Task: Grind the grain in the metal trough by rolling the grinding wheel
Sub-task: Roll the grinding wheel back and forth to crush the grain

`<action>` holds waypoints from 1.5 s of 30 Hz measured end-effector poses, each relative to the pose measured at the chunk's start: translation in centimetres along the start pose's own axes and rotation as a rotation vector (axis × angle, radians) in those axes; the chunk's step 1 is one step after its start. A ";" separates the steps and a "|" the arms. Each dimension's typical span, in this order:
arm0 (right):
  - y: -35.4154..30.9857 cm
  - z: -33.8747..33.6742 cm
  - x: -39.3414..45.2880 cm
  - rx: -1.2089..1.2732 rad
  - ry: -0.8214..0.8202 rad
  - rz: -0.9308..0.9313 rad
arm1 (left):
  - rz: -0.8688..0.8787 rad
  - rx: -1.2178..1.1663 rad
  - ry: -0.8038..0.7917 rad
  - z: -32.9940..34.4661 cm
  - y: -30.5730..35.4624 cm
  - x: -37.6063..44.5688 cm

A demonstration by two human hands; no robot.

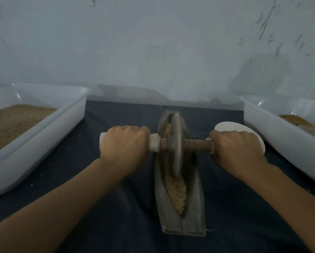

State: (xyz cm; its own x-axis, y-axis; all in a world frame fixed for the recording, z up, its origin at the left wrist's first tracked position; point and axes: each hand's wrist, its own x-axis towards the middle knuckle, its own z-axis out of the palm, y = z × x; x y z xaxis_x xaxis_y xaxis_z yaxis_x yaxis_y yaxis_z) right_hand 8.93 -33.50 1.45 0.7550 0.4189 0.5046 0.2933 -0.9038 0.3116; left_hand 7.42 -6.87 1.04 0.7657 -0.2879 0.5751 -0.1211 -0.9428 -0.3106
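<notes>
— What stands at the far side?
— A pale wall (153, 42), bluish-white, filling the whole upper half. Dark flecks and scuffs scatter across its right part, and one small mark sits high on the left.
— And below it?
— A tabletop (116, 225) covered by a dark blue-grey cloth, running from the wall's foot to the near edge. Tiny pale specks dot the cloth.
— How is the light?
— Dim and cool, with no lamp or window in view. A soft shadow darkens the wall on the far right, and a faint pale band runs along the wall's base.
</notes>
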 end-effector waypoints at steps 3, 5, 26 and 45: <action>0.4 1.9 2.7 -0.022 0.049 0.039 | -0.042 -0.012 -0.011 1.7 0.0 2.6; 0.5 2.2 3.7 -0.035 0.023 0.072 | -0.062 -0.041 -0.017 2.3 0.0 3.7; 0.2 0.8 3.9 -0.110 -0.076 0.070 | -0.082 -0.055 -0.025 2.7 -0.2 3.5; 0.0 1.0 3.2 -0.064 -0.002 0.067 | -0.060 -0.038 -0.076 2.1 -0.1 3.5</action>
State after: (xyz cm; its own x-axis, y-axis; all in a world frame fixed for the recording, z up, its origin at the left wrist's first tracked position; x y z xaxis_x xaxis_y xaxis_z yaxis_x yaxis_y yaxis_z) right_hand 11.96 -32.26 2.29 0.7729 0.3577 0.5241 0.2045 -0.9223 0.3279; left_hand 11.46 -7.40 1.54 0.8179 -0.2184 0.5323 -0.0965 -0.9641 -0.2474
